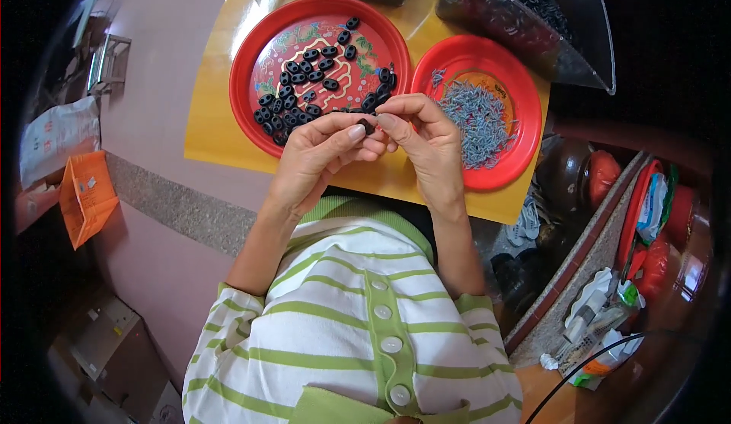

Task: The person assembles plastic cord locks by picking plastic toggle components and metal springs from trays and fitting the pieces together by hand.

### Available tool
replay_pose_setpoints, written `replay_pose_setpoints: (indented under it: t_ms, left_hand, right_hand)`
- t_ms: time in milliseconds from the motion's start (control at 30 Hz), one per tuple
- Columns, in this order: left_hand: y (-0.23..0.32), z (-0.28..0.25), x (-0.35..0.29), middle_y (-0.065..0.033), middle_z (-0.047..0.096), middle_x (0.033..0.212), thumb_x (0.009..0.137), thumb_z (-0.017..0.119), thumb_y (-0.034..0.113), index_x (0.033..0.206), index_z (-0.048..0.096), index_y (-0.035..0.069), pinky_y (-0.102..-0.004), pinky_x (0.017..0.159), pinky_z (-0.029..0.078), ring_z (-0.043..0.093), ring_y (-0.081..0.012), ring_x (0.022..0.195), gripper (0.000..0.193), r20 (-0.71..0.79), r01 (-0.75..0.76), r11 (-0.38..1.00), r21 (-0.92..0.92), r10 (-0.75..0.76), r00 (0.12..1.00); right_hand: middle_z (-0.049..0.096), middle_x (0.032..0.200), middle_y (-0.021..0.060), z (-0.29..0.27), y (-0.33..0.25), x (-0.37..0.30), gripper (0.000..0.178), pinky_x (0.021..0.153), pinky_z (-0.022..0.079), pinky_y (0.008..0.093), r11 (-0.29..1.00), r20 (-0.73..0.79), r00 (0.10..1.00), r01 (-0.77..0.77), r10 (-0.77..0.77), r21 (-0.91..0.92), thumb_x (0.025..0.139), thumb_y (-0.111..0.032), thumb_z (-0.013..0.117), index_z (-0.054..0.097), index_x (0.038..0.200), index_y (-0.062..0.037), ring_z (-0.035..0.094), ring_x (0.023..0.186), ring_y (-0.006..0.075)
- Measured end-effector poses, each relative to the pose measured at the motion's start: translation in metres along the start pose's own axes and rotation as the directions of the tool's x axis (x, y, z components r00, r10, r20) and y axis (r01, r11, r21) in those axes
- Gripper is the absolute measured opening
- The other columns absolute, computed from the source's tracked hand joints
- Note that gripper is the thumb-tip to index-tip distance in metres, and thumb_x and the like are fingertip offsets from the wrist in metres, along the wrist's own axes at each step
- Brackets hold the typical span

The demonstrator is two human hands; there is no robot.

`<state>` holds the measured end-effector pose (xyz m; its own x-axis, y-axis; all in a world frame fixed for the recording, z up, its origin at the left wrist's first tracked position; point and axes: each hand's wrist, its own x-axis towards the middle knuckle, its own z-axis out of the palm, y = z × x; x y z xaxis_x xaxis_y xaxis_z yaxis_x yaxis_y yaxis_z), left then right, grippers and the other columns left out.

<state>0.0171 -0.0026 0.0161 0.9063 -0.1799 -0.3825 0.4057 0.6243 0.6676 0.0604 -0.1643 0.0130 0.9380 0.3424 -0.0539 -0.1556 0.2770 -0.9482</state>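
My left hand (pixel 316 154) is closed, pinching a small black two-holed plastic piece (pixel 367 126) between thumb and fingers over the near rim of a round red tray (pixel 242 81). Close beside it, my right hand (pixel 432 154) has thumb and forefinger pressed together at the piece. Whatever lies between those fingertips is too small to make out. Many similar black pieces (pixel 314 76) are scattered on the patterned tray. To its right, a smaller red plate (pixel 530 123) bears a heap of small grey metal screws (pixel 476 123), partly behind my right hand.
A yellow tabletop (pixel 209 131) carries both trays. Clear bins (pixel 502 24) of dark parts stand at its far edge. At right, a ledge (pixel 567 272) holds bags and red items. An orange bag (pixel 87 196) is at far left; a dark cable (pixel 579 367) crosses the lower right.
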Motion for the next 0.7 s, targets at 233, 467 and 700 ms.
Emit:
replay_pose_setpoints:
  t_ms: [233,467,700]
  left_hand:
    - [-0.001,0.0,-0.001,-0.0126,0.066,0.092,0.09,0.055,0.009,0.108,0.057,-0.003,-0.0251,0.078,0.052,0.066,-0.0156,0.083,0.022,0.032,-0.023,1.0,0.017,0.022,0.999]
    - [-0.002,-0.001,-0.002,-0.0088,0.066,0.086,0.09,0.055,0.008,0.104,0.06,-0.003,-0.0219,0.071,0.051,0.064,-0.0122,0.077,0.019,-0.006,-0.09,0.989,0.115,0.091,0.996]
    - [-0.014,-0.013,-0.005,-0.0069,0.065,0.085,0.09,0.056,0.008,0.103,0.06,-0.004,-0.0214,0.07,0.05,0.061,-0.0099,0.074,0.018,-0.06,-0.081,0.982,0.171,0.093,0.994]
  right_hand:
    - [0.063,0.078,0.001,0.003,0.0,-0.003,0.01,0.059,0.044,0.0172,0.995,0.023,0.998,-0.066,0.064,0.079,0.088,-0.008,0.061,0.06,0.096,-0.0032,0.059,0.068,0.0053]
    - [0.062,0.078,0.0019,0.005,0.005,-0.005,0.008,0.06,0.045,0.0176,0.998,0.031,0.999,-0.043,0.045,-0.047,0.089,-0.006,0.058,0.059,0.096,-0.0017,0.06,0.068,0.0064]
    - [0.06,0.081,0.0043,0.014,0.02,-0.014,0.006,0.063,0.049,0.0211,0.999,0.011,1.0,-0.012,0.012,0.047,0.088,0.002,0.055,0.058,0.094,0.001,0.06,0.068,0.0106]
